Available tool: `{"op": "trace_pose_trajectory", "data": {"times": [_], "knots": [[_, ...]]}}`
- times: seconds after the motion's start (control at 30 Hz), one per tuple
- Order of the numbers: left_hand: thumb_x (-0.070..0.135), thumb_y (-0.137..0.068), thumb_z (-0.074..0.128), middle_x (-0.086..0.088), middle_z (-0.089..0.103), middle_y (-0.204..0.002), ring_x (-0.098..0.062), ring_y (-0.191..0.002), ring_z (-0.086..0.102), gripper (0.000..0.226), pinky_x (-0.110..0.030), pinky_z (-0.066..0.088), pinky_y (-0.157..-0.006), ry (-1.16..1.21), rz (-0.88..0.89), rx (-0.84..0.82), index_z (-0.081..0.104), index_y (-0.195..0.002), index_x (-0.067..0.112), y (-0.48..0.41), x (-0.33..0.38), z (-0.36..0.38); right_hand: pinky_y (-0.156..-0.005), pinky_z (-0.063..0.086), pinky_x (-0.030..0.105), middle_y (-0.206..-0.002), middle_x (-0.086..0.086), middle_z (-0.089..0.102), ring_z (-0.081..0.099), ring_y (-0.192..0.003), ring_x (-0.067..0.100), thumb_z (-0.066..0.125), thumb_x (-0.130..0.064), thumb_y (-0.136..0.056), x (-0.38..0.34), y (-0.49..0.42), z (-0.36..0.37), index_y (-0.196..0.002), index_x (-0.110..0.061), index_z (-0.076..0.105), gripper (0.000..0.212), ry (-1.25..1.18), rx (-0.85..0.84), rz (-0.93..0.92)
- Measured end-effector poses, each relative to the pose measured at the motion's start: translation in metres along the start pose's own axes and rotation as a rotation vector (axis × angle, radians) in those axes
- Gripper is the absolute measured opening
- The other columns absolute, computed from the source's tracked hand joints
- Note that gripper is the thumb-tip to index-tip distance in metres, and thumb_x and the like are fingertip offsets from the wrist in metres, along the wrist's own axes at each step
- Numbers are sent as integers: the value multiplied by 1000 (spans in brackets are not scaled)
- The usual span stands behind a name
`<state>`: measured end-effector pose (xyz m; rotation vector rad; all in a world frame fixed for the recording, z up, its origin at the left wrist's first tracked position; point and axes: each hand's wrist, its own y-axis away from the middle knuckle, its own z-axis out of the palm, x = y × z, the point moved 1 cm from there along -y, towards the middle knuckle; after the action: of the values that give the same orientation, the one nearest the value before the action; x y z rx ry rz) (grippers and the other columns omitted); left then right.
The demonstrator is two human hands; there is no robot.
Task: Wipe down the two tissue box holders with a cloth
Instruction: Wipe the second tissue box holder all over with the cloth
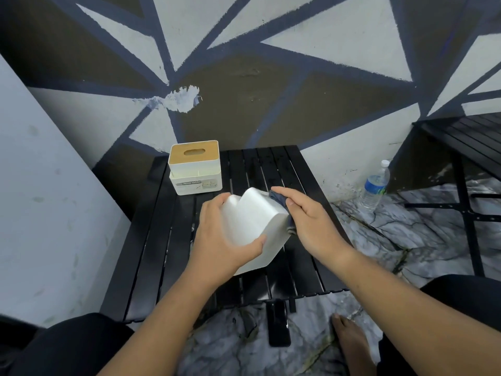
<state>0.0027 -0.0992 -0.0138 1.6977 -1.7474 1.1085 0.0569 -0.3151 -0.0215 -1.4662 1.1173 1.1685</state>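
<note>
A white tissue box holder [254, 221] is tipped up over the black slatted table [151, 253], its plain underside facing me. My left hand [222, 240] grips its left side, thumb curled across the lower face. My right hand [306, 215] presses a dark blue-grey cloth [282, 204] flat against the holder's right side; only a strip of cloth shows under the fingers. A second white holder [195, 169] with a wooden lid and an oval slot stands upright at the table's far left corner, untouched.
A plastic water bottle [375, 185] stands on the marble floor to the right of the table. A second black table [466, 142] is at the far right. A dark phone [278, 324] lies on the floor near my bare foot [349, 335]. The painted wall is close behind.
</note>
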Motion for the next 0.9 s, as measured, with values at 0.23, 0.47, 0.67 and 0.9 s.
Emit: {"op": "trace_pose_trajectory", "data": {"times": [0.23, 0.47, 0.67, 0.9], "knots": [[57, -64, 94, 29, 38, -139, 8, -129, 44, 97, -36, 54, -103, 44, -62, -45, 37, -142, 46, 27, -14, -24, -111, 55, 43, -144, -22, 64, 58, -138, 4, 42, -18, -117, 4, 6, 8, -146, -37, 64, 41, 166, -94, -108], [47, -69, 99, 25, 40, -140, 6, -127, 47, 97, -34, 58, -100, 104, -101, -71, 34, -141, 45, 31, -16, -24, -108, 57, 46, -146, -23, 62, 56, -139, 5, 42, -19, -116, 3, 3, 8, -147, -40, 62, 42, 281, -57, -165], [51, -66, 99, 27, 46, -137, 0, -128, 51, 96, -37, 57, -102, 78, -113, -73, 37, -138, 45, 30, -24, -17, -120, 47, 43, -153, -25, 57, 48, -147, 0, 44, -13, -115, -1, 4, 9, -147, -36, 63, 44, 395, -48, -260], [61, -68, 96, 25, 43, -144, -1, -132, 47, 106, -26, 46, -103, -43, -98, -50, 33, -151, 39, 32, -29, -3, -126, 39, 42, -157, -23, 54, 42, -151, -1, 47, -5, -111, -1, 1, 7, -147, -29, 65, 47, 599, -49, -384]]}}
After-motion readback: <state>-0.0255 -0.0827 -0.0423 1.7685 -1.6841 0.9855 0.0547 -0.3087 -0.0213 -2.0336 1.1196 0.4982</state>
